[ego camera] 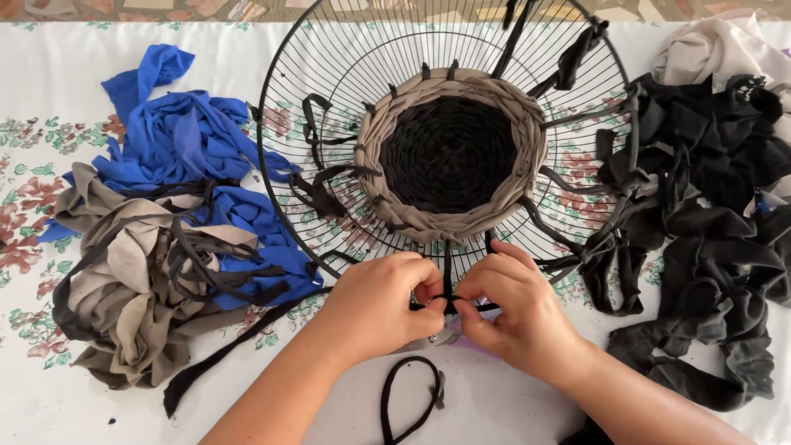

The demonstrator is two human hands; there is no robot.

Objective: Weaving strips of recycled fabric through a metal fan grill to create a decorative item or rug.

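- Nearest, below the fingers, a loose black loop [409, 397] lies on the white cloth [511, 404].
- The left hand [381, 306] and right hand [507, 311] meet fingertip to fingertip, both pinching a black fabric strip [447, 284] at the near rim of the wire fan guard [329, 198].
- Judging by this, a snug knot needs even tension from both sides, kept tight against the wire.
- The strip's long axis runs away from the fingers toward the woven beige-and-black centre [450, 155].

The scene is lit brightly and evenly by soft daylight, only faint shadows being cast beneath the hands at lower centre, while focus is kept sharp throughout and no glare or edge distortion is seen.
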